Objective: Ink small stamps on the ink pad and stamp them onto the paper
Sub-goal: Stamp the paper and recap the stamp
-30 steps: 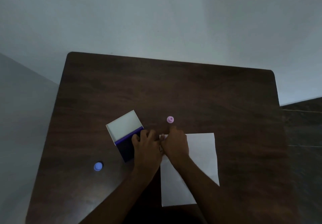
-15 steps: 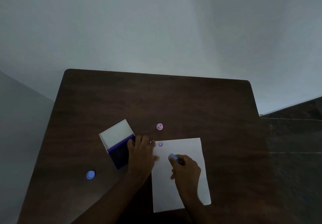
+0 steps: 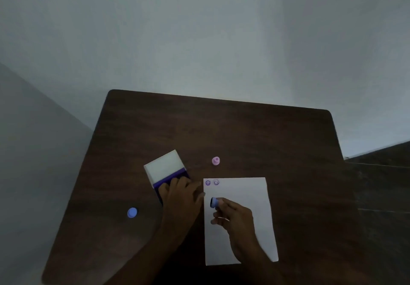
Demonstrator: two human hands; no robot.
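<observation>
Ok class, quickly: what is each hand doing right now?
Left hand: resting flat on the ink pad, fingers spread, gripping nothing.
Right hand: fingers closed on a small blue stamp above the paper.

Blue stamp [image 3: 214, 202] being pinched at right hand [image 3: 235, 216] fingertips, tipped sideways, dark face pointing left, held above white paper [image 3: 250, 198]. Paper lying flat under grip; two round prints [image 3: 211, 182] sitting side by side at far-left corner, beyond grip. Ink pad [image 3: 165, 171], lid open, being pressed under left hand [image 3: 179, 196], left of grip. Pink stamp [image 3: 215, 160] standing beyond paper. Second blue stamp [image 3: 132, 212] lying well left.
</observation>
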